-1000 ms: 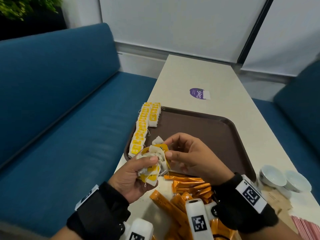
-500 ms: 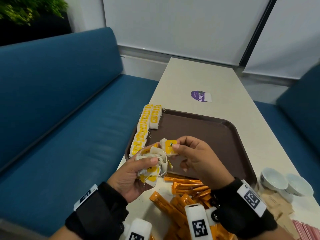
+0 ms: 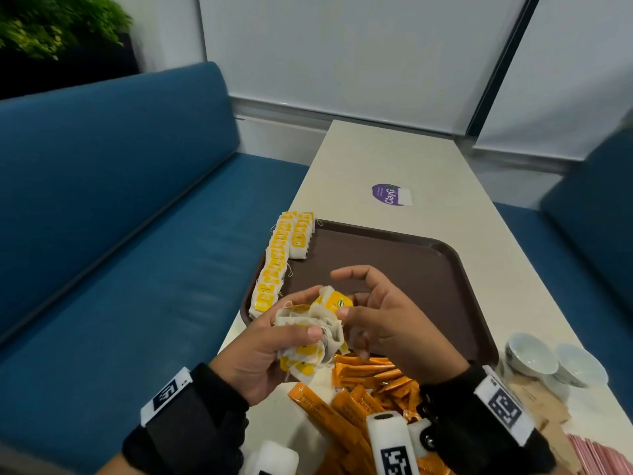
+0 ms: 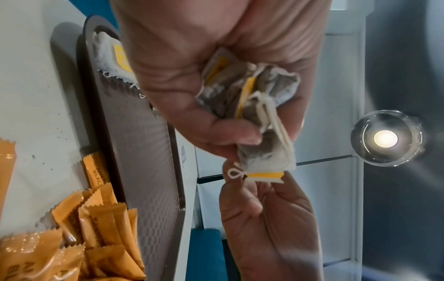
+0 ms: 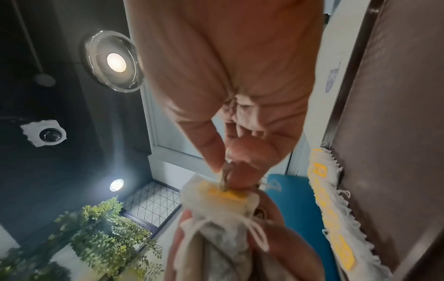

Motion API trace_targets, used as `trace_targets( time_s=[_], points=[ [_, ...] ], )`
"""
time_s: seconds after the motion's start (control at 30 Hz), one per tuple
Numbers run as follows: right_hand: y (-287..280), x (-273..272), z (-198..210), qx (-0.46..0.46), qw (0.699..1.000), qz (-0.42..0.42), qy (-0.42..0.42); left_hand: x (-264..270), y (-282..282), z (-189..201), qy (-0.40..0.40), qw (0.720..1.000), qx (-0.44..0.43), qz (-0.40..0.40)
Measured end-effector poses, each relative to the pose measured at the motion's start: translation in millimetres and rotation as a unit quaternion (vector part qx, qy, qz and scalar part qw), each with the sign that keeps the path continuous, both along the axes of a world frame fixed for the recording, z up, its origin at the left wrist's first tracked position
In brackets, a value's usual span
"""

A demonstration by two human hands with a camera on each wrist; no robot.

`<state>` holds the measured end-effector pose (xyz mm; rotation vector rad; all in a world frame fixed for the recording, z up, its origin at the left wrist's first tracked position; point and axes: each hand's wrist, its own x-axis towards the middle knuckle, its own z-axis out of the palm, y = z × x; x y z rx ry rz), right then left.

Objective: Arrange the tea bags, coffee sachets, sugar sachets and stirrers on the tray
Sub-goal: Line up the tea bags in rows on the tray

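Note:
My left hand (image 3: 305,313) grips a crumpled bunch of tea bags (image 3: 310,341) above the near left corner of the brown tray (image 3: 411,255). My right hand (image 3: 344,305) pinches one tea bag (image 3: 337,301) by its yellow tag at the top of the bunch, index finger sticking out. The left wrist view shows the bunch (image 4: 247,95) in the fist and the pinched tag (image 4: 264,175). Two rows of tea bags (image 3: 275,265) line the tray's left edge. Orange coffee sachets (image 3: 370,382) lie heaped on the table below my hands.
White bowls (image 3: 534,354) stand at the right near the tray's corner, with brown sachets (image 3: 537,402) and pink sticks (image 3: 603,454) beside them. A purple sticker (image 3: 388,194) lies beyond the tray. Blue benches flank the narrow table (image 3: 376,156).
My right hand has drawn one tea bag up out of the bunch and still pinches it, its index finger now lifted off. The left hand keeps its grip.

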<state>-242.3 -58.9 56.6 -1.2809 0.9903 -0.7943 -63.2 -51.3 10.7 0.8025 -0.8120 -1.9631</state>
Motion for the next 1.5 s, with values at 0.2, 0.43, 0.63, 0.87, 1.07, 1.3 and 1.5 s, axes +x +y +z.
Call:
trace_targets(
  time_s=[0.2,0.43,0.63,0.87,1.07,1.3,1.5],
  points=[
    [-2,-13,14,-0.087,0.974,0.126,0.167,0,6,-1,-0.037,0.998,-0.026,-0.043],
    [-4,-15,28,-0.18,0.896,0.195,0.356,1,9,-2,-0.055,0.995,-0.028,-0.082],
    [-1,-13,23,-0.167,0.925,0.137,0.314,5,9,-2,-0.046,0.998,-0.021,-0.048],
    [-5,-19,8,-0.157,0.968,-0.061,0.185,5,11,-2,-0.028,0.999,0.015,0.005],
    [-15,-21,7,-0.199,0.951,-0.086,0.22,5,9,-1,-0.026,0.999,0.028,0.008],
    [-67,-6,-13,-0.107,0.959,-0.14,0.224,11,4,-3,-0.019,0.998,0.049,0.019],
    [-151,23,-45,-0.071,0.94,-0.154,0.296,24,-6,-7,-0.012,0.996,0.065,0.056]
  ],
)
